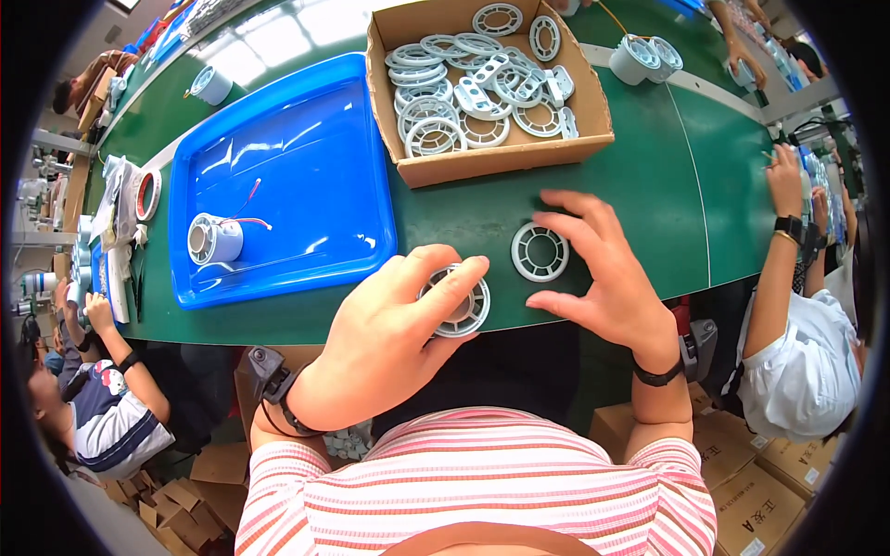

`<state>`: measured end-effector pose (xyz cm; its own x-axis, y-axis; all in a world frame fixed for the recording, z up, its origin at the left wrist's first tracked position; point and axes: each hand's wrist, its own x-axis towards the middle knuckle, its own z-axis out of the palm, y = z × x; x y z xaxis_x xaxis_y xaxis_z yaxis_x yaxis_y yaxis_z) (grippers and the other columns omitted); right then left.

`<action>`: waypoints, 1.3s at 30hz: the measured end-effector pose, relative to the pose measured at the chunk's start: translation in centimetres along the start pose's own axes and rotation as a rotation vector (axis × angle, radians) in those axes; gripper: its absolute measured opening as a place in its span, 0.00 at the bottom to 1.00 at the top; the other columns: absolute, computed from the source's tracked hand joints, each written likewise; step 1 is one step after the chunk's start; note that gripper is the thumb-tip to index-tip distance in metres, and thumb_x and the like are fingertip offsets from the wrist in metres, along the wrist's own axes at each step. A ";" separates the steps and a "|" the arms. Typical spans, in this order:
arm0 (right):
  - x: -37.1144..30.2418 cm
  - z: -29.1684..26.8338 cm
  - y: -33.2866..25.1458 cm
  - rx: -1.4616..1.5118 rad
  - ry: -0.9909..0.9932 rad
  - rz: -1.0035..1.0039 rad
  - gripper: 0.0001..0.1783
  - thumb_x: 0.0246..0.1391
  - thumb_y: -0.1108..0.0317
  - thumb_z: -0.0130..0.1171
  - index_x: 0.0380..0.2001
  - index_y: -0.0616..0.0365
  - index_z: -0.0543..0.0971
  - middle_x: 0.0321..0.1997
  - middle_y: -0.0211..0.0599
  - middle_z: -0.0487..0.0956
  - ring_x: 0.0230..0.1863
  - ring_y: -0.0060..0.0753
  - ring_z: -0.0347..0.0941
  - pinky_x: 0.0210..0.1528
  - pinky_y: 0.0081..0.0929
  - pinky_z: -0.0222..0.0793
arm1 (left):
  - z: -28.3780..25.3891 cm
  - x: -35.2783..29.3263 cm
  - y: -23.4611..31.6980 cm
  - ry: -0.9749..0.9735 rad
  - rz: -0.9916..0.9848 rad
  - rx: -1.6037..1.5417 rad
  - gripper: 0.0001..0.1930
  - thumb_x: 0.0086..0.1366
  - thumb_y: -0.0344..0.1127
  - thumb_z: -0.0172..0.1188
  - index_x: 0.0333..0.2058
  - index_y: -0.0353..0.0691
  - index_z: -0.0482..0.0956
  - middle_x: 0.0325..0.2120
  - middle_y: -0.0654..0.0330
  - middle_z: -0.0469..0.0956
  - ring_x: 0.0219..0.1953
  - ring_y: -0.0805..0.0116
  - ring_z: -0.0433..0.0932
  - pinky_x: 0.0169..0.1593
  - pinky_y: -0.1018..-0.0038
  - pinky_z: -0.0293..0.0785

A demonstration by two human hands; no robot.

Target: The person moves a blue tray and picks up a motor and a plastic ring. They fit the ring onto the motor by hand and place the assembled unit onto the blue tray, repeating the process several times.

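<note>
Left hand (pixel 389 324) clamps a spoked ring (pixel 473 311), this side of the cardboard box (pixel 505 167)!
Right hand (pixel 607 278), thumb and fingers wide apart, flanks a second ring (pixel 540 269), also this side of the box; cartons (pixel 760 505) at its near right carry dark printing.

At the centre of the frame, the left hand (pixel 389 320) is gripping a spoked ring (pixel 481 313); the right hand (pixel 612 269) is curving beside a second ring (pixel 540 277) lying on the green desk (pixel 644 204). Left of centre, a blue tray (pixel 311 185) is holding a wired white cylinder (pixel 222 243); above, a cardboard box (pixel 505 167) is carrying pale plastic parts (pixel 475 98).
</note>
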<state>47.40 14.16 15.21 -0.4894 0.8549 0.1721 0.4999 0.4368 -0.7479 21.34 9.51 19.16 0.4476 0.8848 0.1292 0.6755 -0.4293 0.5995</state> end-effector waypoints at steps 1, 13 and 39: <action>0.0 0.0 0.3 0.001 -0.003 0.002 0.33 0.46 0.70 0.74 0.57 0.58 0.77 0.63 0.43 0.74 0.65 0.50 0.68 0.72 0.47 0.56 | 0.4 0.1 -0.1 -0.013 -0.011 -0.012 0.37 0.48 0.25 0.77 0.60 0.42 0.75 0.49 0.53 0.75 0.46 0.55 0.80 0.45 0.66 0.78; -0.7 -0.3 2.0 -0.073 -0.074 -0.166 0.34 0.42 0.71 0.76 0.56 0.59 0.78 0.57 0.43 0.75 0.56 0.51 0.72 0.61 0.43 0.68 | 2.8 0.1 -0.8 -0.131 -0.601 -1.094 0.36 0.63 0.19 0.66 0.67 0.41 0.62 0.56 0.60 0.72 0.54 0.69 0.78 0.51 0.71 0.81; 1.7 1.2 -3.3 0.069 -0.113 -0.125 0.38 0.33 0.68 0.82 0.54 0.58 0.81 0.47 0.40 0.73 0.48 0.41 0.74 0.49 0.35 0.75 | 3.3 1.5 -2.6 -0.297 -0.428 -1.226 0.33 0.64 0.17 0.59 0.68 0.36 0.64 0.61 0.58 0.70 0.61 0.67 0.73 0.63 0.69 0.74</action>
<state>44.07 13.82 17.22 -0.6237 0.7564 0.1968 0.3816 0.5145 -0.7679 22.20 11.39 15.18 0.5491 0.7684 -0.3288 -0.0969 0.4493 0.8881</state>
